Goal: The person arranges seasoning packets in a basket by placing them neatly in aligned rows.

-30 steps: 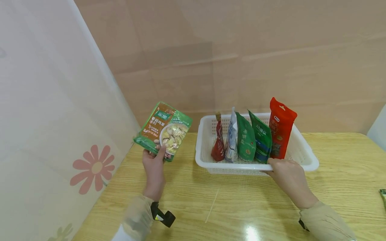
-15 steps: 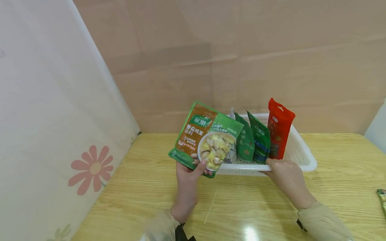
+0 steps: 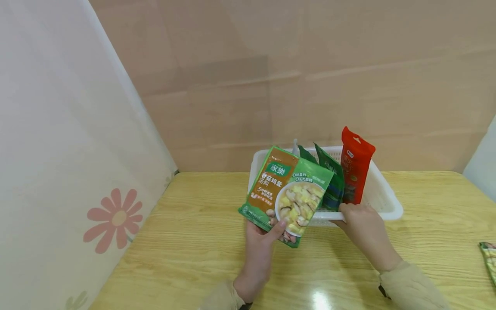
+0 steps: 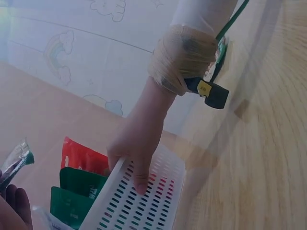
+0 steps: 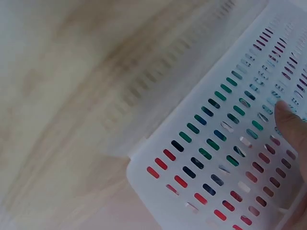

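Observation:
My left hand point(image 3: 260, 249) pinches the lower edge of a green and brown soup mix packet point(image 3: 271, 185), thumb across its front. The packet is tilted, in front of the left part of a white plastic basket point(image 3: 381, 193) and overlapping it. In the left wrist view only the fingers point(image 4: 21, 203) and one edge of the packet point(image 4: 17, 163) show. My right hand point(image 3: 364, 228) grips the front rim of the basket, its thumb point(image 5: 288, 120) down the slotted outer wall. Inside stand a red packet point(image 3: 356, 165) and green packets point(image 3: 331, 170); the rest is hidden behind the soup packet.
The basket stands on a wooden table point(image 3: 186, 241) close to the brown back wall point(image 3: 232, 107). A flowered white cloth point(image 3: 97, 172) borders the left side. Another packet point(image 3: 490, 258) lies at the right edge of the head view.
My left hand has carried the soup mix packet rightward from beside the basket to in front of it, lastly lower and nearer. My right hand keeps its grip on the rim.

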